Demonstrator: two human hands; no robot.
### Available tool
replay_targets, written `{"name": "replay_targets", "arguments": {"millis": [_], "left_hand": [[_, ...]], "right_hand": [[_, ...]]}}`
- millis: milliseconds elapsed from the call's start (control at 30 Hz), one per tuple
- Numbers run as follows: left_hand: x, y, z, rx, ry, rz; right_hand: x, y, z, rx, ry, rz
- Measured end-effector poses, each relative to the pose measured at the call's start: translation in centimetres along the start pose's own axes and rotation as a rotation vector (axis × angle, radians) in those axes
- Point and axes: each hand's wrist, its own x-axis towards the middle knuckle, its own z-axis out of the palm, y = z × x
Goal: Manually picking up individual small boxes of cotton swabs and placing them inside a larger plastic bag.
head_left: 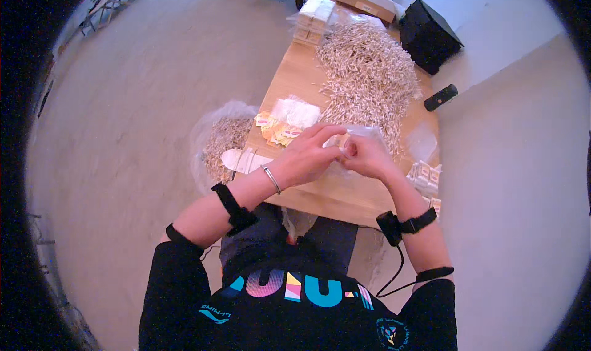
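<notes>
Over the near part of the wooden table (332,194), my two hands meet at a small clear plastic bag (364,131). My left hand (311,155) has its fingers bent in and pinched at the bag's near side. Curled closed beside it, my right hand (369,158) grips the same bag. What lies inside the bag is mostly hidden by my fingers. Just beyond my left hand are a spread of yellow printed cards (278,131) and a stack of clear empty-looking bags (297,111). A large heap of small pale stick-like pieces (369,74) covers the table's far part.
Filled small packets (425,177) lie at the table's right edge. On the floor at left stands a clear sack (225,138) of similar pieces. A black bin-like box (429,36), a dark cylinder (441,97), stacked packets (314,20) and a cardboard box (363,5) are farther off.
</notes>
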Motion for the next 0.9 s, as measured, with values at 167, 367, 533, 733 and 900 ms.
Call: {"name": "replay_targets", "arguments": {"millis": [167,367,533,733,900], "left_hand": [[0.8,1.4,-1.0,-0.079,0.118,-0.113],[4.2,6.1,0.0,-0.799,0.202,-0.548],[4.4,6.5,1.0,-0.744,0.031,-0.620],[4.3,7.0,0.9,-0.730,0.096,-0.547],[4.5,6.4,-0.4,-0.985,0.011,-0.537]], "right_hand": [[-4.0,-0.4,-3.6,0.512,0.353,0.087],[-7.1,-1.5,-3.1,1.188,0.554,-0.037],[-8.6,-1.1,-2.0,1.139,0.643,-0.169],[-9.4,-1.0,-1.9,1.071,0.561,-0.230],[-9.2,-0.6,-2.8,1.082,0.473,-0.147]]}}
